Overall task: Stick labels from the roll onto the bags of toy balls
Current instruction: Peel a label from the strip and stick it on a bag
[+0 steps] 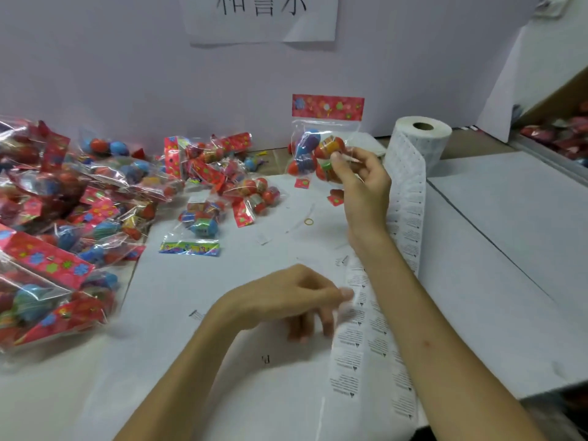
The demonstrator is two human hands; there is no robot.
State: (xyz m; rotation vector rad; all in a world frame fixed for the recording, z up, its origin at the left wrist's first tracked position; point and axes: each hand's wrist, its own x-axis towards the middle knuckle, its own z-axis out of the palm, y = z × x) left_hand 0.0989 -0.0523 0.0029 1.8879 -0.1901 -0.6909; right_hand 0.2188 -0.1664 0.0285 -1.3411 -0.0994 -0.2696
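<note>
The step is picking: the right hand (361, 186) grips 1 bag (313, 148) upright just left of the roll (423, 135), the left hand (286, 300) meets the strip (369, 329) with curled fingers, a pinch I cannot confirm; next, 1 label (350, 340) must peel cleanly and press onto the bag.

A plain white partition wall (127, 74) stands behind the table, with a white paper sign (261, 20) bearing handwritten black characters fixed near its top. The tabletop (509, 202) is covered in white sheets meeting at a dark seam (483, 236), and a brown strip (471, 140) shows at the back. A white board (509, 100) leans at the right. The light is soft and even.
</note>
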